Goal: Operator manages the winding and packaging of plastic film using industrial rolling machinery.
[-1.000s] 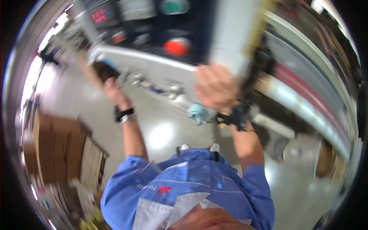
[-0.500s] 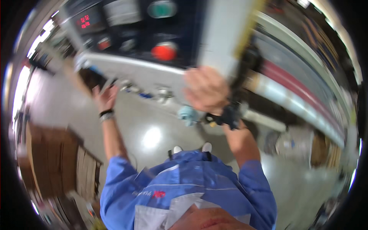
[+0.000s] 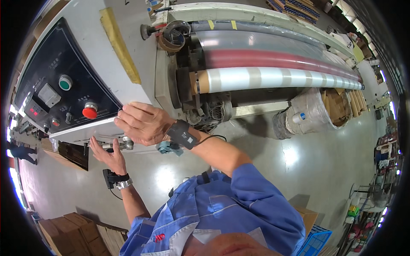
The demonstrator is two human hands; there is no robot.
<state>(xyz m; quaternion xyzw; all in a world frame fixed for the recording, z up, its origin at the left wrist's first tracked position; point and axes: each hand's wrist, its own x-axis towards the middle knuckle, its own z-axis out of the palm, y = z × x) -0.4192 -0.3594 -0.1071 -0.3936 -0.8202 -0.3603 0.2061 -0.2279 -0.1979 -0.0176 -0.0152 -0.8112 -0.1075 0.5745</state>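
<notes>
A dark control panel (image 3: 55, 98) is set into a grey cabinet (image 3: 132, 38) at the upper left. It carries a green button (image 3: 65, 82), a red mushroom button (image 3: 90, 111) and a small red-lit display. My right hand (image 3: 143, 123) is at the panel's lower right corner, fingers loosely bent and slightly apart over the cabinet edge; nothing shows in it. Whether it presses on the edge, I cannot tell. Below the cabinet's lower edge, my left hand (image 3: 110, 157) is open, fingers spread, holding nothing, near metal fittings (image 3: 127, 143).
Right of the cabinet, a long machine carries a white banded roll (image 3: 273, 79) and a red roller (image 3: 273, 58). A pale blue-green cloth (image 3: 169, 147) hangs below my right wrist. Cartons (image 3: 70, 232) stand lower left, a wrapped bin (image 3: 309, 113) under the machine, a blue crate (image 3: 315, 241) lower right.
My view has swung right, bringing more of the rolls into sight. The panel now lies farther left in the picture. My right hand stays near its corner; my left hand stays open below it.
</notes>
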